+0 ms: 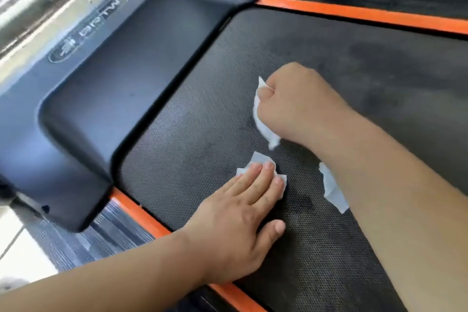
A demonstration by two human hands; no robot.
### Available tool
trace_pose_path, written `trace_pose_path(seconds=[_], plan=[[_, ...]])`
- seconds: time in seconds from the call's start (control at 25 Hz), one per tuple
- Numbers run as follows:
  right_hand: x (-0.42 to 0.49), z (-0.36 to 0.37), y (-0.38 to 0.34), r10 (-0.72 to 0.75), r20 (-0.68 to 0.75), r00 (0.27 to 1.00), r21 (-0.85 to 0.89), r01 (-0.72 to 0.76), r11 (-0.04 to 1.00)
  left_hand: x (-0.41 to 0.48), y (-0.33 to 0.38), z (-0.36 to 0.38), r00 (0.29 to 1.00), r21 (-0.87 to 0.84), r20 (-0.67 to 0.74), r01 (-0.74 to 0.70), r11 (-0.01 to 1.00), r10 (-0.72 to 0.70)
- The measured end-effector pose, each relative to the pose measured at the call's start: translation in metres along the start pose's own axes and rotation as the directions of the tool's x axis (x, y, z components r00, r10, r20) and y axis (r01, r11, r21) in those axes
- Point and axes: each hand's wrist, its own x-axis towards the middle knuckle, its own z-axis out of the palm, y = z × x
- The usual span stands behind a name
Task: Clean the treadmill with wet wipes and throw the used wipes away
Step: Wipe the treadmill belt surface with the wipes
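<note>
One wipe (260, 158) lies pressed under left hand (240, 218).

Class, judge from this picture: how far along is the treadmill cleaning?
Done: darker patches on the belt suggest some wiping. In hand: the left hand presses a flat wipe down; the right hand grips a bunched wipe. Left: both wipes are not yet thrown away.

Three wet wipes (255, 159) (263, 121) (331, 190) showing, all white. Two hands (240, 210) (298, 101) — one treadmill (101, 83), one belt (367, 88), two orange side strips (354, 14) (141, 213).
</note>
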Motion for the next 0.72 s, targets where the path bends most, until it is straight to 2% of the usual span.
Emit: trace_pose_path(seconds=[0.12, 0.2, 0.28, 0.32, 0.36, 0.4, 0.44, 0.48, 0.52, 0.56, 0.6, 0.64, 0.68, 0.72], plan=[[-0.001, 0.017, 0.001, -0.005, -0.135, 0.991, 0.215, 0.034, 0.976, 0.001, 0.0, -0.006, 0.999, 0.022, 0.037, -0.01, 1.0, 0.009], [-0.002, 0.033, 0.006, 0.08, -0.147, 0.986, 0.377, -0.019, 0.926, 0.007, -0.016, -0.013, 0.998, 0.041, 0.047, 0.029, 0.999, -0.031], [-0.006, 0.044, 0.01, 0.185, -0.114, 0.976, 0.568, -0.089, 0.818, 0.011, -0.055, -0.016, 0.969, 0.005, 0.014, 0.246, 0.969, -0.246], [-0.006, 0.045, 0.009, 0.199, -0.094, 0.975, 0.61, -0.102, 0.786, 0.01, -0.079, -0.02, 0.927, -0.038, -0.001, 0.374, 0.927, -0.374], [-0.007, 0.046, 0.009, 0.175, -0.129, 0.976, 0.56, -0.074, 0.825, 0.008, -0.101, -0.02, 0.874, -0.081, -0.003, 0.484, 0.871, -0.486], [-0.005, 0.05, 0.011, 0.107, -0.222, 0.969, 0.409, -0.007, 0.913, 0.006, -0.113, -0.02, 0.83, -0.089, 0.019, 0.556, 0.826, -0.557], [-0.005, 0.053, 0.013, -0.012, -0.329, 0.944, 0.203, 0.083, 0.976, 0.004, -0.112, -0.017, 0.82, -0.064, 0.036, 0.573, 0.817, -0.572], [-0.007, 0.058, 0.014, -0.168, -0.386, 0.907, 0.007, 0.185, 0.983, 0.003, -0.102, -0.011, 0.849, -0.018, 0.007, 0.528, 0.849, -0.528], [-0.012, 0.066, 0.015, -0.311, -0.344, 0.886, -0.147, 0.276, 0.95, 0.001, -0.084, -0.005, 0.909, 0.019, -0.047, 0.415, 0.909, -0.414], [-0.016, 0.08, 0.018, -0.394, -0.221, 0.892, -0.255, 0.337, 0.906, -0.004, -0.065, -0.005, 0.959, 0.017, -0.063, 0.277, 0.961, -0.276], [-0.023, 0.095, 0.021, -0.394, -0.071, 0.916, -0.309, 0.355, 0.882, -0.012, -0.054, -0.009, 0.988, -0.008, -0.033, 0.153, 0.988, -0.154], [-0.029, 0.108, 0.026, -0.33, 0.058, 0.942, -0.335, 0.33, 0.883, -0.018, -0.06, -0.01, 0.996, 0.003, 0.027, 0.081, 0.997, -0.081], [-0.032, 0.115, 0.029, -0.278, 0.119, 0.953, -0.355, 0.302, 0.885, -0.023, -0.075, -0.013, 0.994, 0.016, 0.062, 0.088, 0.996, -0.089], [-0.031, 0.116, 0.031, -0.249, 0.147, 0.957, -0.361, 0.286, 0.888, -0.025, -0.095, -0.016, 0.983, 0.047, 0.073, 0.167, 0.985, -0.17]])
